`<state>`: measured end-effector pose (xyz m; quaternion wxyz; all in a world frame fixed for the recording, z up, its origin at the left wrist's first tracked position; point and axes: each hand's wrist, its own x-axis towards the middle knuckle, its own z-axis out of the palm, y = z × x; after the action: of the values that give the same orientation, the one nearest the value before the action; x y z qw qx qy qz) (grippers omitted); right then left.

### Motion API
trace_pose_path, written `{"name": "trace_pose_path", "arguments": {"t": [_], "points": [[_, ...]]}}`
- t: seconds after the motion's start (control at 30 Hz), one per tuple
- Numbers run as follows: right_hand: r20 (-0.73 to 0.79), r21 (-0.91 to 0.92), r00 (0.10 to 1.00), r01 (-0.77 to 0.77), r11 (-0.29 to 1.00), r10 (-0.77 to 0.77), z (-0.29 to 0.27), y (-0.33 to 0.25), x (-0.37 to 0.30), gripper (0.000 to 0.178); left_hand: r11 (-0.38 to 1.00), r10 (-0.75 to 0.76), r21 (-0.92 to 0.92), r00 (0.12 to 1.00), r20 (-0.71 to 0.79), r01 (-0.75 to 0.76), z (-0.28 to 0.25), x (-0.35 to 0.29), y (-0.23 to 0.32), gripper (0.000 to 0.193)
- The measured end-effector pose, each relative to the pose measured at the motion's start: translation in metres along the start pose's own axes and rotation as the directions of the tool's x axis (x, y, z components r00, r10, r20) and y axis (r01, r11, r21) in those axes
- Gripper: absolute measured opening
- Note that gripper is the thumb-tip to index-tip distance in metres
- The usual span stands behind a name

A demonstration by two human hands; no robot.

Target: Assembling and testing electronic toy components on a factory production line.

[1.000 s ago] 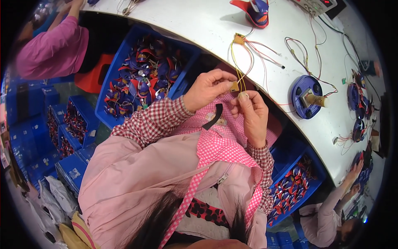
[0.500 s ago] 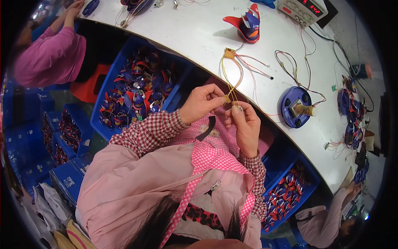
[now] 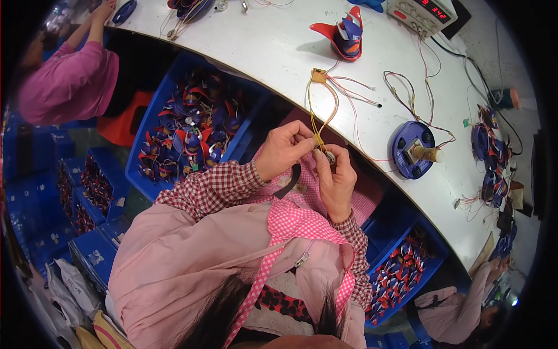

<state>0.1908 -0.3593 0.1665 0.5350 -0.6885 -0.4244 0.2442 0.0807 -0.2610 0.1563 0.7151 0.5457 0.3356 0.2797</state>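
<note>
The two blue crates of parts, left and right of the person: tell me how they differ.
The left blue crate stands beside the person's left arm and looks bigger in the picture; the right blue crate sits at the right elbow under the white table edge and looks smaller. The left one is heaped nearly across; the right one shows a bare blue stretch at its near end. Both hold red and blue parts.

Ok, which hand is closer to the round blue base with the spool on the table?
Right. The right hand sits just left of the round blue base, off the table edge; the left hand is farther away, beyond it.
</note>
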Motion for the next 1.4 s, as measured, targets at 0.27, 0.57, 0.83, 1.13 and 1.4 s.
{"name": "trace_pose_path", "arguments": {"t": [0.27, 0.57, 0.83, 1.13, 1.4], "points": [[-0.052, -0.166, 0.966, 0.24, 0.956, -0.252, 0.004, 0.001, 0.006, 0.014, 0.998, -0.029, -0.056, 1.0, 0.006, 0.029, 0.0, -0.001, -0.003, 0.011], [-0.041, -0.261, 0.925, 0.356, 0.897, -0.379, 0.005, 0.002, 0.007, 0.016, 0.99, -0.073, -0.117, 0.997, -0.002, 0.072, 0.003, -0.002, 0.001, 0.009], [-0.041, -0.316, 0.882, 0.434, 0.844, -0.469, 0.007, 0.007, 0.008, 0.02, 0.993, -0.082, -0.09, 0.996, -0.023, 0.08, 0.005, -0.001, 0.005, 0.007], [-0.093, -0.295, 0.839, 0.491, 0.82, -0.536, 0.005, 0.014, 0.002, 0.03, 0.978, 0.017, -0.205, 0.999, -0.042, -0.026, 0.017, -0.011, 0.004, 0.007], [-0.103, -0.313, 0.828, 0.498, 0.808, -0.551, 0.006, 0.019, 0.002, 0.031, 0.981, 0.034, -0.189, 0.999, -0.024, -0.038, 0.016, -0.009, 0.001, 0.005]]}}
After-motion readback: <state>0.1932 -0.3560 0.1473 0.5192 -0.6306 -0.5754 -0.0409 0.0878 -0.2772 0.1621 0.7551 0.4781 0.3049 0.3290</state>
